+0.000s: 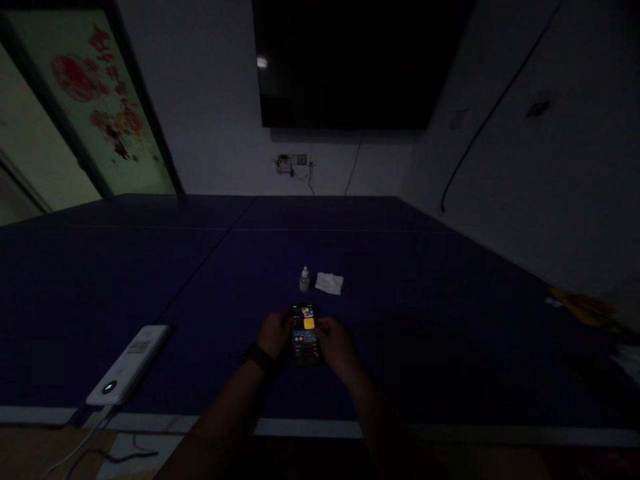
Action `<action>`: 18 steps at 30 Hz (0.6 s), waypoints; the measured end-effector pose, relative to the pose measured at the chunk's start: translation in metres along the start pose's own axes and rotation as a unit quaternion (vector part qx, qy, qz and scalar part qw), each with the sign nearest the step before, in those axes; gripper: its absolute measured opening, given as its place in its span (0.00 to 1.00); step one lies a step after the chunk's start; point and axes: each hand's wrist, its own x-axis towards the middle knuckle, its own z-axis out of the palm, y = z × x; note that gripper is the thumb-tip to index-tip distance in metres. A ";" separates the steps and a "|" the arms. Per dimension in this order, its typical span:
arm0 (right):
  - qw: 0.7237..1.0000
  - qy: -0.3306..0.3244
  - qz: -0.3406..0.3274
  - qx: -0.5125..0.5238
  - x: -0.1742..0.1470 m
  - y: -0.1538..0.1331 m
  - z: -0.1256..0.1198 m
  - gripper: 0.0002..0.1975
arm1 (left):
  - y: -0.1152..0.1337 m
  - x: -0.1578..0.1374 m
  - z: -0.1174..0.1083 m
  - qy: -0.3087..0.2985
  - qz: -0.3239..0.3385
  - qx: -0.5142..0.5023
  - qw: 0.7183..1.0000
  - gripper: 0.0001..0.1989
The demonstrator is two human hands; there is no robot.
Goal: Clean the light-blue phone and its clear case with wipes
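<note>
A smartphone [305, 347] with a lit screen is at the near middle of the blue table, its display facing up. My left hand [275, 333], with a dark band on the wrist, grips its left edge. On the opposite edge is my right hand [336, 343], its thumb near or on the screen beside a yellow square. Just beyond the phone stands a small dropper bottle [304, 283] with a pale cap. To the right of that bottle lies a folded white cloth or tissue [329, 283]. The fingers under the phone are hidden.
The room is dim. A white power bank [129, 365] with a cable plugged in lies at the left near the edge of the table [210, 280]. Yellow and white items [583, 307] sit at the far right. A large dark screen [363, 63] hangs above wall sockets [295, 161].
</note>
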 end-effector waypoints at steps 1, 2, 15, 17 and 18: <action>1.000 0.001 -0.004 -0.016 0.000 0.001 0.001 0.07 | 0.000 0.000 0.000 0.002 0.004 0.016 1.000 0.13; 0.999 0.003 -0.008 -0.032 0.000 0.002 0.001 0.07 | 0.000 0.000 0.000 0.003 0.006 0.027 1.000 0.13; 0.977 0.000 -0.070 -0.202 0.006 0.008 0.001 0.07 | -0.014 0.012 0.005 0.031 0.005 0.110 0.993 0.11; 0.972 -0.006 -0.075 -0.223 0.006 0.007 0.001 0.07 | -0.016 0.012 0.005 0.023 0.014 0.103 0.994 0.12; 0.969 -0.011 -0.079 -0.234 0.005 0.006 0.001 0.07 | -0.017 0.011 0.004 0.015 0.019 0.097 0.995 0.12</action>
